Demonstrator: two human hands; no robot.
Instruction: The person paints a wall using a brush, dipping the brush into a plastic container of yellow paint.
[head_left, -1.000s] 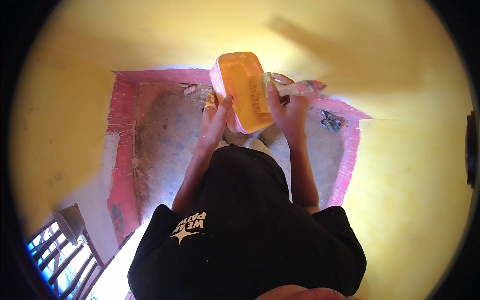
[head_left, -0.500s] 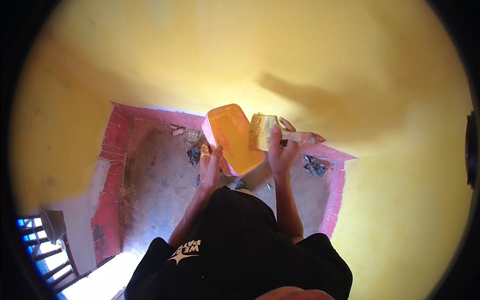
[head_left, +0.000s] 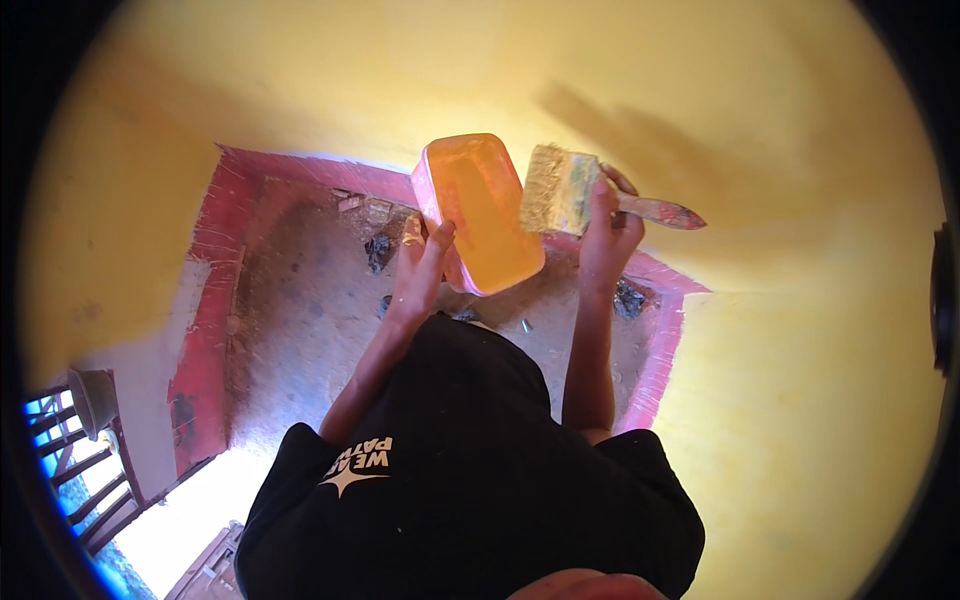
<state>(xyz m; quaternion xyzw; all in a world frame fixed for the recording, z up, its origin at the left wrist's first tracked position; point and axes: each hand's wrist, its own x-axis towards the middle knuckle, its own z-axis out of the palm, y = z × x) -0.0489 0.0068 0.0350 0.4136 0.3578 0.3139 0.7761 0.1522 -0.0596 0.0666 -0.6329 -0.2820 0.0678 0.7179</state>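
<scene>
My left hand [head_left: 422, 258] grips the near left side of a pinkish plastic tub [head_left: 430, 190], which is tipped so that its open top faces me. Yellow paint [head_left: 485, 215] covers the inside and pools toward its lower end. My right hand [head_left: 612, 228] is closed round the ferrule and handle of a wide flat paintbrush [head_left: 575, 192]. Its bristles, coated in yellow, point left toward the tub with a small gap between them. The paint-smeared handle sticks out to the right.
Yellow walls [head_left: 800, 370] surround me, with a pink-red band [head_left: 205, 365] along their foot. On the dusty floor [head_left: 300, 290] lie black plastic scraps [head_left: 378, 252] and broken bits. A barred opening [head_left: 85, 470] and bright light show at the lower left.
The brush has moved right and up, away from the tub's rim, and a gap now shows. Both hands and the tub sit higher in the picture.
</scene>
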